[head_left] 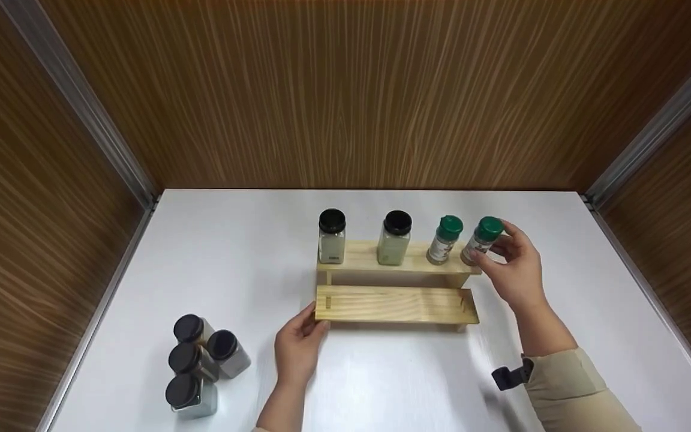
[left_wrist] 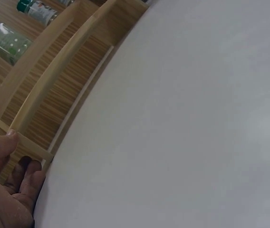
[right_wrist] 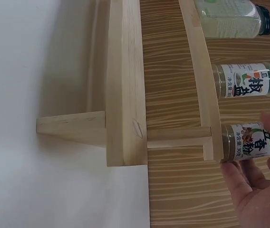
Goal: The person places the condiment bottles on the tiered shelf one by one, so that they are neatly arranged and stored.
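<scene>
A two-tier wooden spice rack (head_left: 396, 305) stands on the white table. My left hand (head_left: 299, 348) grips the left end of its lower tier, thumb on the front edge; the left wrist view shows the fingers (left_wrist: 30, 183) curled at the end piece. On the upper tier, my right hand (head_left: 516, 270) holds a green-capped spice jar (right_wrist: 249, 141) with a white label, at the right end. Beside it stands another green-capped jar (head_left: 441, 246). Farther left on that tier are two black-capped jars, one near the middle (head_left: 393, 246) and one at the left end (head_left: 332, 245).
Several black-capped jars (head_left: 234, 360) stand grouped on the table (head_left: 231, 252) at the front left. Wood-grain panels (head_left: 345, 96) rise behind the table and on both sides. A black strap (head_left: 513, 375) is at the right sleeve's cuff.
</scene>
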Tool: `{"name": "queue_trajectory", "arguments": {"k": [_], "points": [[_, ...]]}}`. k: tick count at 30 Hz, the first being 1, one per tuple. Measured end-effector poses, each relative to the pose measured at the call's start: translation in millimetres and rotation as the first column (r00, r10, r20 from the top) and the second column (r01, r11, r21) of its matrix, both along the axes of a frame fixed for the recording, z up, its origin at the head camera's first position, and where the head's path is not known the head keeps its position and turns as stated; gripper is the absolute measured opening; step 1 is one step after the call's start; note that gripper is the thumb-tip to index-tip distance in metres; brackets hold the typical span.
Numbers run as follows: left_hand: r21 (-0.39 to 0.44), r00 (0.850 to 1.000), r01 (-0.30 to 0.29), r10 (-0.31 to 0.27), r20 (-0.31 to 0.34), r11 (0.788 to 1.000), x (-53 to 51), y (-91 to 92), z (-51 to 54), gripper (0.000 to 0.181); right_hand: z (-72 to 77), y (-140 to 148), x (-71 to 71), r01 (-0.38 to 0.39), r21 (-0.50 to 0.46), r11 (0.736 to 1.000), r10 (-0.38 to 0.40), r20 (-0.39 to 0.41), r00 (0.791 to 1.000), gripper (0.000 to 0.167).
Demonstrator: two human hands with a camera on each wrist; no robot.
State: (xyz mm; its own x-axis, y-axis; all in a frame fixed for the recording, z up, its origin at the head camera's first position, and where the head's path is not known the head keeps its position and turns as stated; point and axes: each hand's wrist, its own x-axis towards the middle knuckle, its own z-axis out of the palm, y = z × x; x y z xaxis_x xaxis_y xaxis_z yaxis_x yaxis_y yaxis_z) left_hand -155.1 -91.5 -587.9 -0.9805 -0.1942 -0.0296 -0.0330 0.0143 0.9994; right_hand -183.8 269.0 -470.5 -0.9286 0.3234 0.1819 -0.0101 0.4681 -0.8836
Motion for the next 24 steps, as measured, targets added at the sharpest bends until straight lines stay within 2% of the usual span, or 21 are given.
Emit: {"name": "queue_trajectory", "arguments": {"k": [3,8,13,19,24], "points": [[0.015,1.0,0.006,-0.006,0.006,1.0,1.5,1.3,1.2,0.046,-2.4,4,9.4,0.021,-0.024,0.999,-0.021,-0.005,1.0,0.079],[0.005,0.999,0.014,-0.014,0.04,1.0,1.3,-1.6,1.5,0.045,-15.7,7,32.3,0.055,-0.059,0.997,-0.057,-0.044,0.997,0.076],[0.012,1.0,-0.001,0.0,0.027,1.0,-0.8,-4.3,1.8,0.045,-33.4,6,52.0,0.049,-0.055,0.997,-0.05,-0.013,0.999,0.08],[0.014,1.0,-0.008,0.008,0.006,1.0,-3.2,-5.6,0.5,0.047,-51.1,1,61.9,0.022,-0.102,0.995,-0.024,-0.018,1.0,0.083],[0.017,1.0,-0.013,0.013,0.005,1.0,-5.2,-5.4,-0.3,0.047,-65.0,-4,62.9,-0.017,-0.145,0.989,0.016,-0.005,1.0,0.086]]}}
